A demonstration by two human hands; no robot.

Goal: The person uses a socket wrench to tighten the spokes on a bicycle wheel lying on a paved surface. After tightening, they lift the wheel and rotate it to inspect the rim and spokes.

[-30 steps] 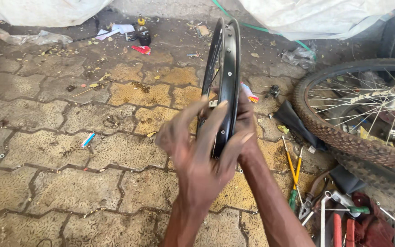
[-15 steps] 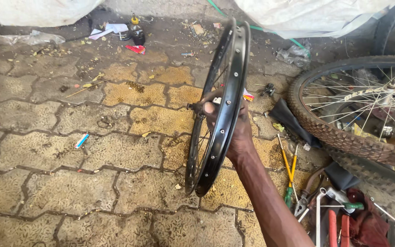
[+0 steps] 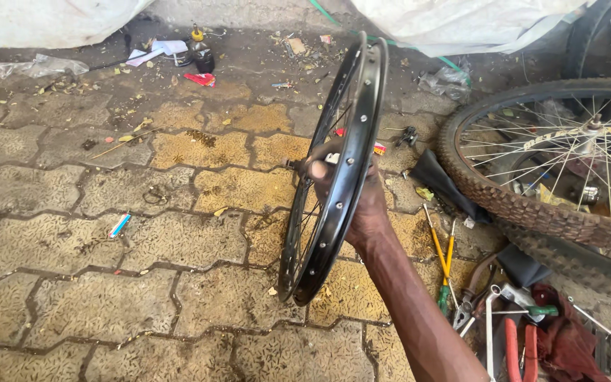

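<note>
One hand shows, the right hand (image 3: pixel 351 191), and it is clenched around the black rim (image 3: pixel 334 170) near the hub, fingers wrapped from behind so the knuckles face the camera. No left hand is in view, so its state cannot be told. The rim stands on edge, seen nearly side-on: its long axis runs from just below and left of the hand, where the low end hangs close over the paving (image 3: pixel 107 297), up and away past the hand to the far top. About as much of the rim lies above the grip as below it, and the rim tilts slightly, its top leaning right. Thin spokes (image 3: pixel 304 212) show inside the rim, left of the hand. The forearm comes in from the lower right corner, so the rim lies ahead and to the left of the wrist. Right of the hand, well apart, a tyred wheel (image 3: pixel 532 205) lies flat on the ground. Below and right of the hand, beside the forearm, lie a yellow-handled tool (image 3: pixel 441 255), pliers (image 3: pixel 472 297) and a red rag (image 3: pixel 567 339). Far above and left of the hand, a small bottle (image 3: pixel 201 51) stands among scraps of litter.
</note>
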